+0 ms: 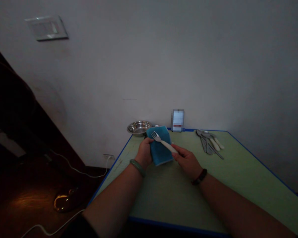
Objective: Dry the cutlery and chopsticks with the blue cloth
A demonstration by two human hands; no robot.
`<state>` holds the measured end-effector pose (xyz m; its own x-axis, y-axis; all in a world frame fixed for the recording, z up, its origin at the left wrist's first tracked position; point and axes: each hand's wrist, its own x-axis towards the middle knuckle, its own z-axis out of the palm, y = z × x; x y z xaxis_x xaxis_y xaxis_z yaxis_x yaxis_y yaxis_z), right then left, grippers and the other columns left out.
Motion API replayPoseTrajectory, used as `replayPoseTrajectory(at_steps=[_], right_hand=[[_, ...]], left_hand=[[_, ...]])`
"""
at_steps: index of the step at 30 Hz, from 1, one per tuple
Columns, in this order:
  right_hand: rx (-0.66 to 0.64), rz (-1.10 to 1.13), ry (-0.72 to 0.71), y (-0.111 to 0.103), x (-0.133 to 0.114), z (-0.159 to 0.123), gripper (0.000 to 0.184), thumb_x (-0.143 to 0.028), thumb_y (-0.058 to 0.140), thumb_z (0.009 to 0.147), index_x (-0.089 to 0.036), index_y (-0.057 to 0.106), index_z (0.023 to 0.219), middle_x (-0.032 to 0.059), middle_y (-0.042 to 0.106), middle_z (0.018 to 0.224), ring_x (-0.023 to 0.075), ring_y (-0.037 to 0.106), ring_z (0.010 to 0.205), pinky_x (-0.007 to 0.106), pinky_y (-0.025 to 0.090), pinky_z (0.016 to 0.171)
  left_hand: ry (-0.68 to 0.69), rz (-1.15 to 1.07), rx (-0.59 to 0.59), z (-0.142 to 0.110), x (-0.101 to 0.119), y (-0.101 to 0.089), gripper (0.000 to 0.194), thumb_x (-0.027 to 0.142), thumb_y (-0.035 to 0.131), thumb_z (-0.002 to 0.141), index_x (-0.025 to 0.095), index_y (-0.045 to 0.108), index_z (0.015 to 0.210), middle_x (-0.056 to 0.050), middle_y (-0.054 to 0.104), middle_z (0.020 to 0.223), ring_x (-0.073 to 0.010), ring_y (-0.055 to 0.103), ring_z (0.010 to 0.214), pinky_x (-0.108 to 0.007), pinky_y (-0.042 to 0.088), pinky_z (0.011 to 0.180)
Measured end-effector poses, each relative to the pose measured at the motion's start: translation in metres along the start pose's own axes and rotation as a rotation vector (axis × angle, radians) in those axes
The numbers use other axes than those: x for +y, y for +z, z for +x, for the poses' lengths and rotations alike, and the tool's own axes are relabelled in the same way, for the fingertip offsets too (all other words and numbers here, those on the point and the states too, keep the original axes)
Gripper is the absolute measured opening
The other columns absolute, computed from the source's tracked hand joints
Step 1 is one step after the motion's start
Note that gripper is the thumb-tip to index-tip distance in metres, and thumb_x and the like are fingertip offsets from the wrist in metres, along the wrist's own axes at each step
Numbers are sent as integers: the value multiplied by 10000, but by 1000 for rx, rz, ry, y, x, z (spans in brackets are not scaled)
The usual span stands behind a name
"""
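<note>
My left hand [144,152] is closed on a blue cloth [159,147], holding it up above the green table [238,172]. Across the cloth lies a fork [161,141] with a pale handle, tines pointing up and left. My right hand [186,160] pinches the end of that handle. A green bangle sits on my left wrist and a dark band on my right.
A steel bowl [139,127] stands at the table's back left corner. A small box [178,120] leans against the wall. Several spoons and knives [209,141] lie at the back right. Cables and a dark floor lie left of the table.
</note>
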<state>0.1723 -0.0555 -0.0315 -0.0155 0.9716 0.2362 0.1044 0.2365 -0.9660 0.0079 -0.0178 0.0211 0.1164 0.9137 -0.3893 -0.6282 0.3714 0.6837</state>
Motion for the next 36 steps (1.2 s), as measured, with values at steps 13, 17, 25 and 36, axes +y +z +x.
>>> replayPoseTrajectory(at_steps=[13,17,25,36], right_hand=[[-8,14,-13,0,1,1,478,-409,711,706,-220,727,1145,63,743,1109,254,690,1001,439,520,932],[-1,27,-8,0,3,2,493,-422,707,705,-210,725,1150,72,738,1118,256,687,1003,436,522,931],[0,-9,-11,-2,0,1,513,-441,709,699,-208,726,1156,81,741,1084,278,679,1003,462,531,909],[-15,-25,-20,-2,2,1,485,-406,683,719,-209,721,1161,70,740,1105,263,679,1001,460,516,930]], left_hand=[[-1,-23,14,3,2,-2,419,224,493,712,83,679,1060,-140,760,795,-323,733,753,-501,590,762],[-24,-9,6,3,0,-2,403,183,488,687,75,673,1028,-131,754,754,-296,731,693,-466,599,732],[-54,-15,-15,0,-1,-1,402,155,478,653,95,678,997,-104,743,691,-286,727,672,-453,603,694],[42,-28,56,2,2,-1,395,210,489,712,90,682,1035,-112,746,712,-297,728,677,-474,601,723]])
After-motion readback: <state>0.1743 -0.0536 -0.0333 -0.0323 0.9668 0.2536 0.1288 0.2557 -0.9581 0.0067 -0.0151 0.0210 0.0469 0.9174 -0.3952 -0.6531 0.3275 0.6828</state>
